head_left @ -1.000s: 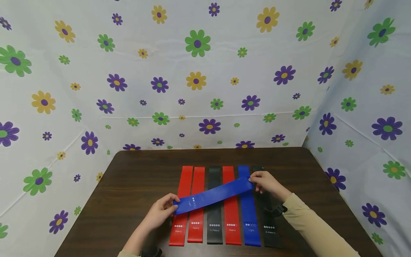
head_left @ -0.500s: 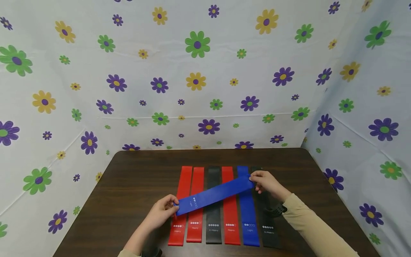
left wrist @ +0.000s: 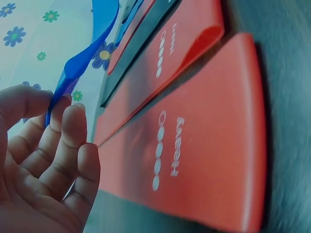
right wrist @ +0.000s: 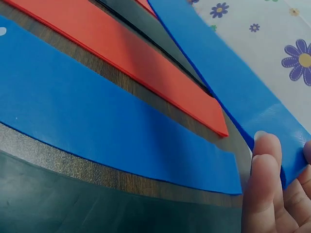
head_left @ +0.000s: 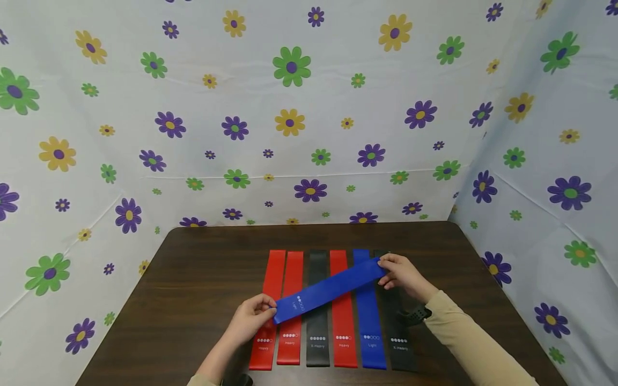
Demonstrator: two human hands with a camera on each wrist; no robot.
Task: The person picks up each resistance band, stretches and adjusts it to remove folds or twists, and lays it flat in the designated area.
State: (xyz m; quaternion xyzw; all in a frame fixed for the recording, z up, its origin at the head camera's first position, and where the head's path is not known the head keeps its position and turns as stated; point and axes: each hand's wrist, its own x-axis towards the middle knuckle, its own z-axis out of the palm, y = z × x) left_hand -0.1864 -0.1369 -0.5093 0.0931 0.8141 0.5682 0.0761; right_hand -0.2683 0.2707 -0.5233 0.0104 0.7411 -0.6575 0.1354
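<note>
A blue resistance band marked "Light" [head_left: 328, 289] is stretched out flat between both hands, slanting up to the right above a row of other bands. My left hand [head_left: 253, 317] pinches its lower left end between thumb and fingertips; in the left wrist view this blue band [left wrist: 77, 63] shows edge-on at the fingers. My right hand [head_left: 403, 276] pinches the far right end, and the right wrist view shows the held band [right wrist: 218, 73] raised over the row. Beneath it lie two red "Heavy" bands [head_left: 263, 343] on the left, partly covered by the held one.
Further along the row on the dark wooden table [head_left: 203, 268] are a black "X-Heavy" band [head_left: 317, 343], a red band [head_left: 344, 343], a blue "Light" band [head_left: 372, 343] and another black band [head_left: 399, 348]. A flowered cloth [head_left: 328, 107] hangs behind and at both sides.
The left hand has moved slightly right with its end of the blue band. The right end has risen a little, so the band slants more steeply. The head view has shifted slightly right.
</note>
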